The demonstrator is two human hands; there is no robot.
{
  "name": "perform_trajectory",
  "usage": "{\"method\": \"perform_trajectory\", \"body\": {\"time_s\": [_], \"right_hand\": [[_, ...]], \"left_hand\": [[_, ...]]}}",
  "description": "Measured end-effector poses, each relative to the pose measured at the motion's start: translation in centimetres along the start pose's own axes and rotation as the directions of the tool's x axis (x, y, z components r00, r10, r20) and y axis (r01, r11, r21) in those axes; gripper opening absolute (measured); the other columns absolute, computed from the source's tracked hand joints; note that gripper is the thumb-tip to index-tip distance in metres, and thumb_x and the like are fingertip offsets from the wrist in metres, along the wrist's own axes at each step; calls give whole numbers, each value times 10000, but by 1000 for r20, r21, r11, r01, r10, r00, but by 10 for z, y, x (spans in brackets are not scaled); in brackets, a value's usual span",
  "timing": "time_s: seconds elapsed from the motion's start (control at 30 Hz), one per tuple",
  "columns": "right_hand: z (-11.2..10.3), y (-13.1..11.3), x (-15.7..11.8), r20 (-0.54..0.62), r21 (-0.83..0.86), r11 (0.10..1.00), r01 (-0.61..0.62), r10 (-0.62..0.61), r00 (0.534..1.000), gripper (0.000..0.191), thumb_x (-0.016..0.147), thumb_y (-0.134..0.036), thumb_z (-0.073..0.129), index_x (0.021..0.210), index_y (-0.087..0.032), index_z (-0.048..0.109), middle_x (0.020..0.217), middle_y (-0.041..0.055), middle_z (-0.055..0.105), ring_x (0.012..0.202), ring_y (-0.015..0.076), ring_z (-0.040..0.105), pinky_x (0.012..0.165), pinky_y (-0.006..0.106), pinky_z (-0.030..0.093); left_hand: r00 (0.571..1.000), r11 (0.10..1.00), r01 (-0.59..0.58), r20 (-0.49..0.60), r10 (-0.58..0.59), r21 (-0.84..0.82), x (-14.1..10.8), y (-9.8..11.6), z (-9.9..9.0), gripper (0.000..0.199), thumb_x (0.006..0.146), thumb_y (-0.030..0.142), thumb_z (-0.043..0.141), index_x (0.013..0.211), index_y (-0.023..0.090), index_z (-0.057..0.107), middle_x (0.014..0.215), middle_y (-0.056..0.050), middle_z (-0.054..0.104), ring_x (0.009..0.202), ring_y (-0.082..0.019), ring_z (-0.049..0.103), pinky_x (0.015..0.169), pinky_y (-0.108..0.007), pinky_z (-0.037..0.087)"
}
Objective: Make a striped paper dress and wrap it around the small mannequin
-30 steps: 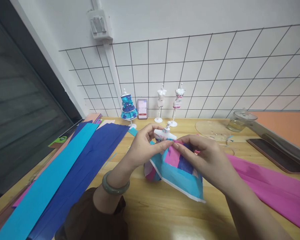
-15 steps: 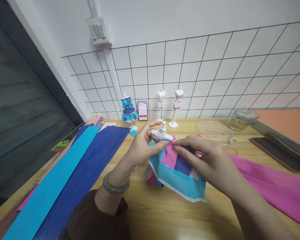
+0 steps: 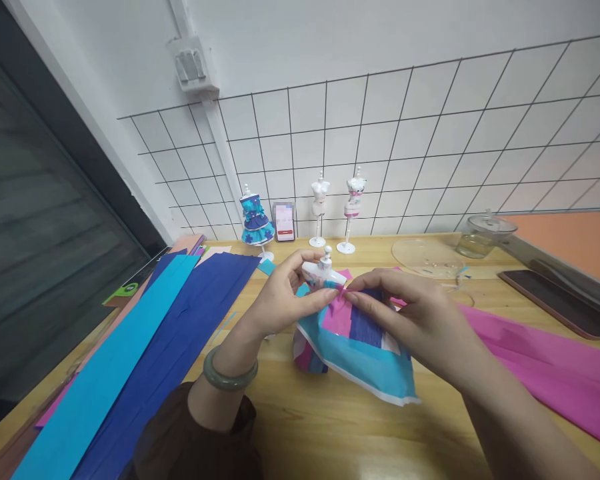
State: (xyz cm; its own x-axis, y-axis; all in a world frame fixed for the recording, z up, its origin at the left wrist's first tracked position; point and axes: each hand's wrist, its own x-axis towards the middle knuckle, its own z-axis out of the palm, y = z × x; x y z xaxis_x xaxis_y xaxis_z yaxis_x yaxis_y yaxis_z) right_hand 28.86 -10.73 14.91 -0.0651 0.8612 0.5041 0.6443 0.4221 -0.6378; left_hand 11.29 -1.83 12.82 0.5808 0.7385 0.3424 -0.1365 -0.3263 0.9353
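Note:
A small white mannequin stands before me, its lower part covered by a skirt piece in pink, dark blue and light blue with a white hem. Around the mannequin's upper body my left hand is closed, its thumb pressing the skirt's top edge against the front. My right hand pinches the gathered pink top edge between thumb and forefinger, just beside the left thumb. The skirt flares out toward the lower right. Behind it, more coloured material shows low down; the mannequin's base is hidden.
Long light-blue and dark-blue strips lie at left, a pink sheet at right. At the back stand a dressed mannequin, a phone and two white mannequins. A glass jar and dark phone sit right.
The skirt's lower right corner has swung slightly outward to the right. Both hands keep their hold at the top edge, where the pink part looks more gathered. The view has shifted slightly.

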Motion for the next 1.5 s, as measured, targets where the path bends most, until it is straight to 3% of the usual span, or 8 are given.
{"method": "perform_trajectory", "body": {"time_s": [0.5, 0.67, 0.77, 0.9, 1.07, 1.5], "right_hand": [[0, 0, 3, -28, -45, 999, 15, -17, 999, 108, 850, -279, 595, 801, -207, 659, 714, 2, 683, 624, 127, 594, 564, 233, 461], [2, 5, 2, -67, -69, 997, 36, -40, 997, 96, 836, -290, 620, 797, -203, 631, 701, 8, 677, 606, 135, 601, 539, 237, 465], [4, 9, 1, -89, -81, 996, 34, -41, 995, 135, 843, -329, 615, 871, -197, 618, 791, 38, 702, 693, 169, 645, 579, 265, 494], [4, 10, -1, -58, -93, 994, 56, -62, 996, 199, 867, -335, 588, 1018, -207, 614, 924, 56, 712, 775, 183, 661, 629, 288, 511], [0, 4, -1, -7, -89, 984, 152, -154, 988, 228, 901, -300, 534, 1113, -260, 609, 962, 27, 697, 731, 153, 632, 640, 283, 507], [-2, 7, 0, 25, -54, 994, 98, -97, 995, 219, 888, -347, 554, 1083, -290, 634, 983, 14, 699, 812, 178, 649, 659, 278, 513]], "left_hand": [[998, 1000, -18, 60, 17, 3, -1, 0, -2, 462, 721, 270, 739, 1134, 190, 549, 978, -51, 602, 902, -159, 562, 808, -275, 450], [996, 999, 12, 85, -15, 43, -2, 4, -3, 594, 720, 306, 738, 1254, 187, 506, 968, -62, 610, 930, -186, 562, 818, -299, 445], [997, 997, 44, 60, -48, 67, -3, 6, -1, 689, 673, 317, 776, 1285, 190, 488, 967, -65, 610, 953, -200, 555, 833, -312, 441], [997, 992, 64, 31, -67, 105, -4, 7, 1, 727, 659, 331, 788, 1305, 204, 480, 982, -68, 623, 962, -206, 555, 843, -326, 444], [999, 988, 16, 32, -22, 157, -4, 7, 2, 726, 670, 342, 778, 1325, 252, 477, 1149, -84, 609, 1073, -248, 546, 926, -380, 428], [999, 975, -26, 49, 15, 220, -6, 11, 2, 708, 720, 363, 727, 1356, 242, 441, 1148, -75, 619, 1091, -234, 566, 956, -378, 449]]}}
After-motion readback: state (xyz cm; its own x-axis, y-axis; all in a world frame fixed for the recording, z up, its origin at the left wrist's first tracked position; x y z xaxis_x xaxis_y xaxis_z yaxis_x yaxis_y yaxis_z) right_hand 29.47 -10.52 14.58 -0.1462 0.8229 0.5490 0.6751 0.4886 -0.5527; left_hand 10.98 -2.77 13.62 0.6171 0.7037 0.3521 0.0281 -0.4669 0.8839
